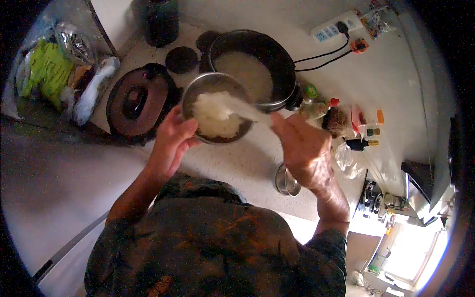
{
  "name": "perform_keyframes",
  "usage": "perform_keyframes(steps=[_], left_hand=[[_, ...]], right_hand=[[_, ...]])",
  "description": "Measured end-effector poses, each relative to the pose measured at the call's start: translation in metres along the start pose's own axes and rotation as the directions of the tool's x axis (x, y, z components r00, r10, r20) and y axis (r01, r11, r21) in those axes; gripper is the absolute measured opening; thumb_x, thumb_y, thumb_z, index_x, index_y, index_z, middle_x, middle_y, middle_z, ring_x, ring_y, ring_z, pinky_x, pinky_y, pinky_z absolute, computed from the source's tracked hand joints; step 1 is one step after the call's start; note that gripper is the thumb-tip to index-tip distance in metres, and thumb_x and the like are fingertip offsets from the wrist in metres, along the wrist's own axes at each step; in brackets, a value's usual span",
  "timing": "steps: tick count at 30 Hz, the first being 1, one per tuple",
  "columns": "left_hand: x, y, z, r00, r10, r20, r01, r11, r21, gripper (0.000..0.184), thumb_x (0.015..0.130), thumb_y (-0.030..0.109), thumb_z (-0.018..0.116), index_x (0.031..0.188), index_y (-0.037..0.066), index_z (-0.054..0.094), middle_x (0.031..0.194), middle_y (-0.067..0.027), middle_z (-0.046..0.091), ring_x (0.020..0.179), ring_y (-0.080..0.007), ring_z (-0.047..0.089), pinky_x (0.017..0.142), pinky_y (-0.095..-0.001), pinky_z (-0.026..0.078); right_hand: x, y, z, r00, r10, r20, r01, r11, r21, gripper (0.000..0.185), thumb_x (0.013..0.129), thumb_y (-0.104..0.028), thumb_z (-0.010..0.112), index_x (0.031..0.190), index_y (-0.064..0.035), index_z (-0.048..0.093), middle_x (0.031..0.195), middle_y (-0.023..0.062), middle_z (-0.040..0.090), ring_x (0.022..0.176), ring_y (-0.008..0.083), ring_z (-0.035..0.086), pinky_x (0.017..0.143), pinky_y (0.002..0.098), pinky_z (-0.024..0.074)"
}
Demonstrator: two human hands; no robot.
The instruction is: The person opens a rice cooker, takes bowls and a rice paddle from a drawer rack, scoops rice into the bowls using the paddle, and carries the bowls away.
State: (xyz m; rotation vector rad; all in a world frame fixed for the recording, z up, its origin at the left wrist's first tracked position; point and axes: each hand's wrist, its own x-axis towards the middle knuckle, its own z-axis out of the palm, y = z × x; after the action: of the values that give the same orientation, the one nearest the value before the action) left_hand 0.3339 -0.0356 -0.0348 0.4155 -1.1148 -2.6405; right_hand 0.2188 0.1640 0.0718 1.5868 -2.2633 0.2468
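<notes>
A round metal bowl (pixel 217 136) of white rice (pixel 210 111) is held up over the counter by my left hand (pixel 174 136), its fingers closed on the bowl's left side. My right hand (pixel 304 143) is closed on a pale rice paddle (pixel 241 109), blurred by motion, whose blade reaches into the rice. Just behind the bowl stands a black cooking pot (pixel 284 62) with whitish contents in its bottom. The bowl overlaps part of the pot's near rim. Below my right hand, a small metal bowl (pixel 283 180) sits on the counter, partly hidden.
A dark oval lid (pixel 121 106) lies left of the pot. Bottles, jars and bags (pixel 341 121) line the counter on the right. A power strip (pixel 336 27) with black cords is near the wall. Plastic bags (pixel 47 69) fill the far left corner.
</notes>
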Motion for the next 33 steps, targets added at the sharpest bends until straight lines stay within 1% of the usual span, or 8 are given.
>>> perform_keyframes(steps=[5, 12, 14, 15, 17, 25, 31, 33], left_hand=[[-0.004, -0.008, 0.001, 0.997, -0.067, 0.05, 0.064, 0.996, 0.059, 0.053, 0.076, 0.02, 0.065, 0.119, 0.005, 0.038, 0.107, -0.0055, 0.052, 0.094, -0.0148, 0.052, 0.073, -0.0278, 0.044], [-0.003, -0.037, 0.016, 0.962, -0.228, 0.15, 0.199, 0.962, 0.187, 0.056, 0.072, 0.025, 0.068, 0.118, 0.005, 0.042, 0.102, -0.0045, 0.055, 0.089, -0.0133, 0.053, 0.073, -0.0284, 0.043], [-0.003, -0.051, 0.026, 0.938, -0.311, 0.154, 0.279, 0.94, 0.195, 0.057, 0.072, 0.025, 0.068, 0.118, 0.004, 0.042, 0.102, -0.0056, 0.055, 0.086, -0.0131, 0.053, 0.074, -0.0287, 0.043], [-0.003, -0.058, 0.034, 0.924, -0.335, 0.182, 0.297, 0.932, 0.207, 0.057, 0.072, 0.025, 0.068, 0.118, 0.004, 0.042, 0.102, -0.0056, 0.055, 0.086, -0.0131, 0.053, 0.074, -0.0287, 0.043], [-0.002, -0.067, 0.046, 0.883, -0.427, 0.193, 0.398, 0.901, 0.17, 0.052, 0.071, 0.026, 0.069, 0.112, 0.005, 0.046, 0.094, -0.0044, 0.056, 0.079, -0.0126, 0.054, 0.073, -0.029, 0.046], [0.068, -0.192, 0.111, 0.784, -0.553, 0.283, 0.522, 0.833, 0.182, 0.017, 0.078, 0.016, 0.063, 0.088, 0.006, 0.053, 0.078, -0.0025, 0.053, 0.067, -0.0122, 0.055, 0.071, -0.0366, 0.053], [0.139, -0.301, 0.139, 0.72, -0.562, 0.406, 0.398, 0.815, 0.422, 0.024, 0.078, 0.022, 0.059, 0.092, 0.004, 0.054, 0.077, -0.0051, 0.055, 0.071, -0.0141, 0.056, 0.063, -0.0309, 0.052], [0.148, -0.317, 0.151, 0.657, -0.658, 0.369, 0.373, 0.708, 0.599, 0.025, 0.078, 0.022, 0.059, 0.094, 0.004, 0.054, 0.08, -0.0058, 0.057, 0.071, -0.0151, 0.057, 0.061, -0.0305, 0.052]], right_hand=[[-0.006, -0.016, 0.007, 0.994, -0.051, 0.1, 0.056, 0.997, -0.047, 0.028, 0.07, -0.004, 0.061, 0.097, -0.0065, 0.058, 0.066, 0.0042, 0.049, 0.053, 0.0187, 0.053, 0.042, 0.0289, 0.0418], [-0.05, 0.0, -0.036, 0.951, 0.283, 0.127, -0.283, 0.959, -0.014, 0.021, 0.072, -0.003, 0.063, 0.093, -0.0032, 0.06, 0.07, 0.008, 0.054, 0.054, 0.0201, 0.055, 0.045, 0.03, 0.0434], [-0.075, 0.006, -0.037, 0.901, 0.432, 0.027, -0.433, 0.9, 0.057, 0.019, 0.076, -0.004, 0.061, 0.095, -0.0037, 0.061, 0.069, 0.01, 0.053, 0.055, 0.0202, 0.052, 0.048, 0.0276, 0.0416], [-0.088, 0.011, -0.041, 0.875, 0.482, 0.052, -0.484, 0.875, 0.025, 0.025, 0.072, -0.005, 0.057, 0.097, -0.0072, 0.058, 0.075, 0.0089, 0.055, 0.061, 0.0255, 0.057, 0.054, 0.0326, 0.047], [-0.114, 0.012, -0.044, 0.748, 0.663, -0.022, -0.652, 0.741, 0.163, 0.017, 0.077, -0.007, 0.058, 0.094, -0.0048, 0.06, 0.073, 0.0091, 0.057, 0.062, 0.025, 0.057, 0.055, 0.0314, 0.0461], [-0.223, 0.027, -0.067, 0.438, 0.88, -0.184, -0.811, 0.475, 0.34, 0.015, 0.078, -0.004, 0.06, 0.092, 0.0001, 0.062, 0.069, 0.0077, 0.057, 0.059, 0.0115, 0.053, 0.054, 0.0234, 0.0438], [-0.292, 0.021, -0.075, 0.301, 0.938, -0.169, -0.851, 0.344, 0.396, 0.018, 0.08, -0.002, 0.06, 0.097, 0.0015, 0.062, 0.071, 0.0058, 0.059, 0.062, 0.0097, 0.053, 0.054, 0.0211, 0.0423], [-0.305, 0.021, -0.076, 0.235, 0.965, -0.117, -0.89, 0.262, 0.374, 0.018, 0.08, -0.003, 0.06, 0.098, 0.0017, 0.062, 0.072, 0.0058, 0.06, 0.062, 0.0101, 0.054, 0.055, 0.0211, 0.0427]])
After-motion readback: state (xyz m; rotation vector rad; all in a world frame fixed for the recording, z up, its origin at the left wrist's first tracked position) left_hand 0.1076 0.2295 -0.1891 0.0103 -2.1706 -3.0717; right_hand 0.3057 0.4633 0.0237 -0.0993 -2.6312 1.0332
